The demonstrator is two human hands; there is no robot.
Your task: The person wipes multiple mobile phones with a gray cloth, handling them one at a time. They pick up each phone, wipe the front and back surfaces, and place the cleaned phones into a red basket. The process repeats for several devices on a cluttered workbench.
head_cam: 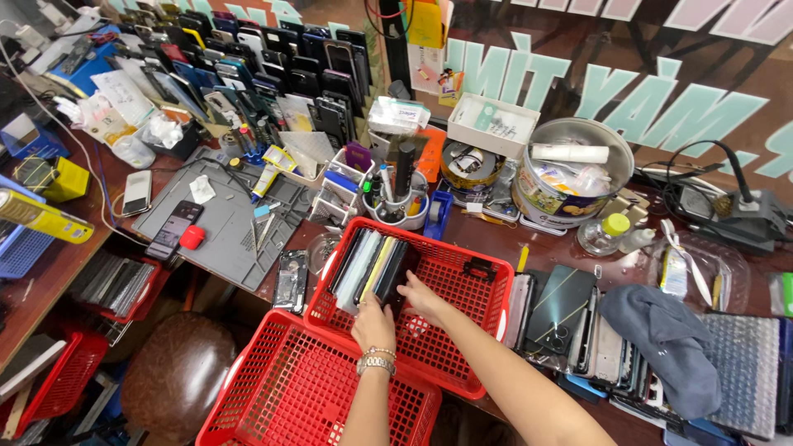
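Row of phones (370, 268): standing on edge, packed at the left end of the upper red basket (462, 272), which rests on the surface (496, 235).
Left hand (373, 324): wristwatch worn; fingers at the row's near end; grip hidden, cannot tell.
Right hand (423, 299): fingers loosely extended, touching the rightmost dark phone; nothing clearly clasped.
Lower red basket (289, 388): just beside, nearer.
Grey cloth (665, 339): right, over stacked phones.
Round tin (570, 177): behind.

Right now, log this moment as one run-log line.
left hand: on phones | right hand: touching phones | phones: standing on edge in red basket | second red basket: nearer, nothing visible inside
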